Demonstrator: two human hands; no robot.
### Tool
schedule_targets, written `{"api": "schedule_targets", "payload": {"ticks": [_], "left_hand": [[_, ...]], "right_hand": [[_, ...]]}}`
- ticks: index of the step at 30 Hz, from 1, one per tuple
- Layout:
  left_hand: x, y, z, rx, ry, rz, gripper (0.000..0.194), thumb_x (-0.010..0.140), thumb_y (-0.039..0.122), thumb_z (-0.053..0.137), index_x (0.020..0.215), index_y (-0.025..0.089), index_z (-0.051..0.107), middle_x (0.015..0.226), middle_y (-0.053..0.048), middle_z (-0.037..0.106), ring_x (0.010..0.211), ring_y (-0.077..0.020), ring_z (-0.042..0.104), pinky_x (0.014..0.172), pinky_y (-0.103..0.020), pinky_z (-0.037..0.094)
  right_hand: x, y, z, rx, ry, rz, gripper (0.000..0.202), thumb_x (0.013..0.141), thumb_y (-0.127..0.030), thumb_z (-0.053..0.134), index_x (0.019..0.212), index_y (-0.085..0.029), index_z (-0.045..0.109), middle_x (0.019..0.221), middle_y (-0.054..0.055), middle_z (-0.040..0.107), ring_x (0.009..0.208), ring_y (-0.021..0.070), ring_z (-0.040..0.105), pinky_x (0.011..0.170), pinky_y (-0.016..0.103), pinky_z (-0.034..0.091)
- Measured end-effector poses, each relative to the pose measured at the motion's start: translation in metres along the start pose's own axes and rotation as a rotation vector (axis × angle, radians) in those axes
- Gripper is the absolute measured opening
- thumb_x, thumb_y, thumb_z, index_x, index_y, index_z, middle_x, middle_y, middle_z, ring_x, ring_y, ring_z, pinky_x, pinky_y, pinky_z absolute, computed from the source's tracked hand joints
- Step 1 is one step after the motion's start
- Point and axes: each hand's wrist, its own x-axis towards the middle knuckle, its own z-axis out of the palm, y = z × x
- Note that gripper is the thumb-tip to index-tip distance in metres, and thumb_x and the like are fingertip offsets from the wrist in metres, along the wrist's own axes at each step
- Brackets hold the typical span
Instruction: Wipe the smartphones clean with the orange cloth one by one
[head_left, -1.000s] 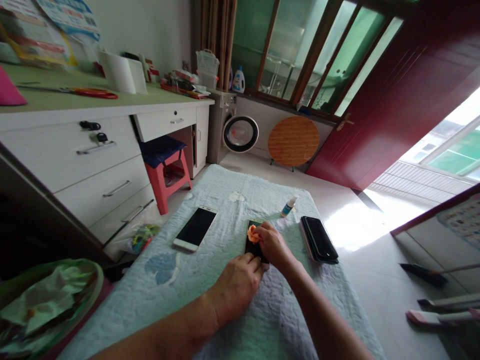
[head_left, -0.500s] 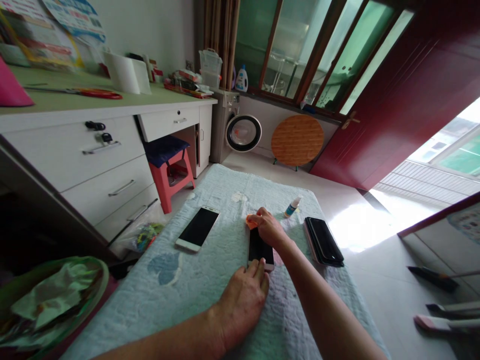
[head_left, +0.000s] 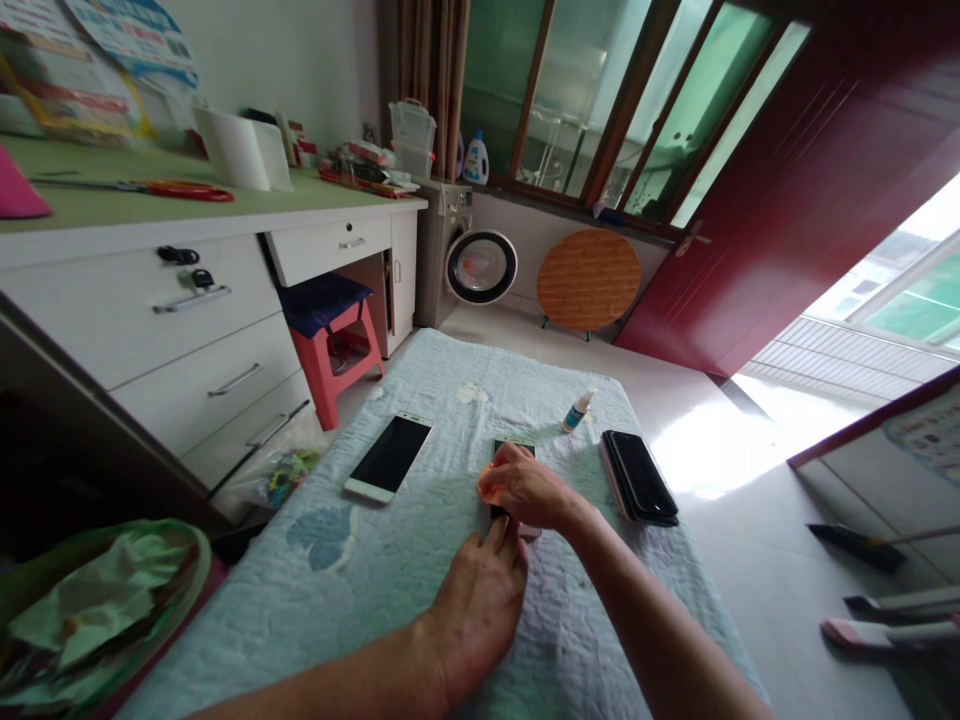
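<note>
A dark-screened phone (head_left: 514, 444) lies on the quilted cloth (head_left: 405, 590), largely covered by my hands. My right hand (head_left: 529, 487) is closed on an orange cloth (head_left: 489, 486) over the phone's middle and left edge. Fingers of my left hand (head_left: 484, 590) rest stretched out at the phone's near end. To the left lies a white-framed phone (head_left: 390, 457), screen up. A small spray bottle (head_left: 578, 411) lies tilted beyond my right hand. Stacked dark phones (head_left: 640, 478) are at the right side of the cloth.
A white desk (head_left: 202, 300) with scissors and a paper roll stands at the left. Below are a red stool (head_left: 337, 360) and a waste bin (head_left: 196, 570). An open washing machine (head_left: 448, 225) and round wooden tabletop (head_left: 589, 280) are behind.
My right hand with the orange cloth has moved down the phone toward my left hand, uncovering the phone's far end. My left hand stays at the near end. The view has shifted slightly.
</note>
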Motion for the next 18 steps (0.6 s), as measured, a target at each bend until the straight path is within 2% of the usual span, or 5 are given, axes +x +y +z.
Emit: {"api": "schedule_targets", "payload": {"ticks": [3,6,8,13,18], "left_hand": [[0.002,0.000,0.005,0.014,0.040,-0.011,0.045,0.082,0.003,0.044,0.125,0.004,0.054,0.129,-0.021,0.057,0.119,-0.0318,0.053,0.088,-0.042,0.051],[0.004,-0.001,0.010,0.008,0.040,-0.014,0.045,0.080,0.003,0.043,0.123,0.006,0.056,0.129,-0.017,0.058,0.122,-0.0296,0.051,0.099,-0.043,0.045],[0.005,-0.003,0.012,-0.015,0.015,-0.017,0.044,0.080,0.003,0.042,0.121,0.007,0.057,0.127,-0.016,0.060,0.122,-0.0289,0.051,0.102,-0.045,0.042],[0.006,-0.004,0.011,-0.016,-0.033,-0.007,0.042,0.081,0.006,0.045,0.121,0.003,0.057,0.129,-0.019,0.058,0.123,-0.0319,0.050,0.105,-0.048,0.039],[0.003,-0.005,0.000,-0.015,0.043,0.033,0.038,0.085,0.007,0.046,0.120,0.006,0.059,0.124,-0.016,0.061,0.119,-0.0300,0.052,0.104,-0.044,0.040]], "right_hand": [[-0.003,-0.008,-0.005,-0.006,-0.082,-0.145,0.025,0.087,-0.015,0.047,0.075,-0.021,0.068,0.081,0.000,0.063,0.096,0.0175,0.045,0.089,0.030,0.034],[-0.006,-0.015,-0.005,0.011,-0.109,-0.207,0.035,0.095,-0.023,0.041,0.072,-0.020,0.067,0.073,-0.001,0.063,0.093,0.0171,0.047,0.091,0.032,0.032],[-0.008,-0.019,-0.003,0.033,-0.106,-0.221,0.039,0.097,-0.027,0.038,0.073,-0.020,0.068,0.071,0.000,0.063,0.094,0.0167,0.048,0.091,0.032,0.032],[-0.011,-0.020,-0.001,0.041,-0.084,-0.222,0.041,0.099,-0.029,0.036,0.076,-0.020,0.069,0.073,0.000,0.064,0.096,0.0162,0.049,0.090,0.031,0.032],[-0.002,-0.009,-0.001,-0.047,-0.004,-0.162,0.035,0.096,-0.023,0.041,0.075,-0.020,0.069,0.073,0.000,0.060,0.095,0.0162,0.047,0.088,0.030,0.034]]}}
